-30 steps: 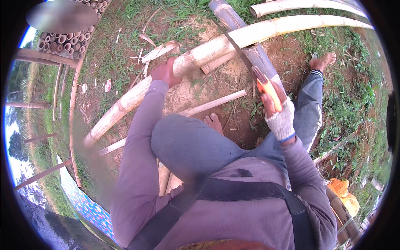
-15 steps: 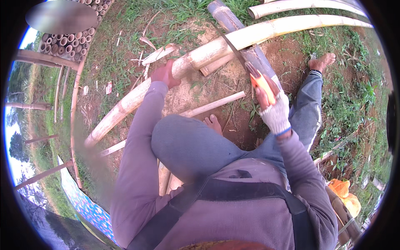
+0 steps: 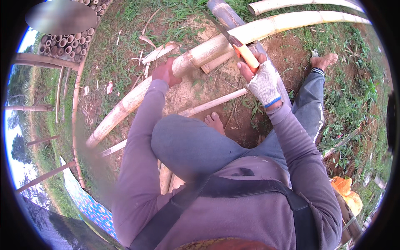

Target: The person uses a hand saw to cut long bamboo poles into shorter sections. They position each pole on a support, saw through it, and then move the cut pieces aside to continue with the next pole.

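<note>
A long pale bamboo pole (image 3: 208, 49) runs from the lower left to the far right, resting across a greyish bamboo log (image 3: 227, 16). My left hand (image 3: 166, 73), bare, is closed round the pole left of its middle. In my right hand (image 3: 260, 75), which wears a white knitted glove with bare fingertips, is a hand saw (image 3: 246, 57) with an orange handle. The saw's dark blade lies across the pole near the log, its tip pointing away from me. Whether the teeth have cut into the bamboo cannot be made out.
A thinner bamboo strip (image 3: 214, 102) lies near my bare foot (image 3: 215, 123). More bamboo poles (image 3: 291, 6) lie at the far right. Peeled scraps (image 3: 159, 53) and sawdust cover the ground. Stacked cut bamboo (image 3: 68, 41) stands far left; an orange bag (image 3: 348, 193) lies near right.
My right hand has pushed the saw forward and a little left, so more blade reaches beyond the pole. My left hand keeps its hold on the pole.
</note>
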### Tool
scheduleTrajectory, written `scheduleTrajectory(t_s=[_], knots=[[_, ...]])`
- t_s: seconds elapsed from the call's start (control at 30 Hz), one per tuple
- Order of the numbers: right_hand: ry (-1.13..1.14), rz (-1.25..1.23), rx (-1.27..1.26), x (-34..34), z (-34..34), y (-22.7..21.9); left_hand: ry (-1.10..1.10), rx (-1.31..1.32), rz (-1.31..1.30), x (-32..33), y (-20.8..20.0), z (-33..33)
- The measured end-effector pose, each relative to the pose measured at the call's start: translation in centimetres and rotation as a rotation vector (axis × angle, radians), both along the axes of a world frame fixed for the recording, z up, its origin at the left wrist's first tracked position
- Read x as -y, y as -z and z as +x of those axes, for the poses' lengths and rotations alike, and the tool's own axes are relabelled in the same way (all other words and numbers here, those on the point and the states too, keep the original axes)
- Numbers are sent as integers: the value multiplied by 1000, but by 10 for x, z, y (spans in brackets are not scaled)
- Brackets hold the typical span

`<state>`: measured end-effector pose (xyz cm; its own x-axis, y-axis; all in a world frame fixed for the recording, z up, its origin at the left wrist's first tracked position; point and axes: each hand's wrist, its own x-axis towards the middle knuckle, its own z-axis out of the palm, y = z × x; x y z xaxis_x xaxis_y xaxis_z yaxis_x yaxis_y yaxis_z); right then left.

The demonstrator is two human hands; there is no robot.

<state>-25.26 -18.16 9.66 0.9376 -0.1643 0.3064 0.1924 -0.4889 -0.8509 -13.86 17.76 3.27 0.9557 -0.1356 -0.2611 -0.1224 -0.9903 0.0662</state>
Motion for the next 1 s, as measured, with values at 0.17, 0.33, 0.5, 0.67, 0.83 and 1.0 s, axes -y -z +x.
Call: scheduleTrajectory(t_s=[0.17,0.33,0.5,0.67,0.83,1.0], knots=[[59,64,-88,-1,-5,16,15,45,11,4,0,5],[135,-203,-20,-7,3,-29,38,17,29,0,4,7],[42,-160,51,29,-129,-19,8,-37,-5,-7,7,5],[59,-258,65,21,-110,-6,24,91,-6,-3,14,1],[139,-186,58,-10,-5,-6,25,51,-15,-1,8,12],[46,-158,128,30,-114,16,4,-4,16,-8,4,12]])
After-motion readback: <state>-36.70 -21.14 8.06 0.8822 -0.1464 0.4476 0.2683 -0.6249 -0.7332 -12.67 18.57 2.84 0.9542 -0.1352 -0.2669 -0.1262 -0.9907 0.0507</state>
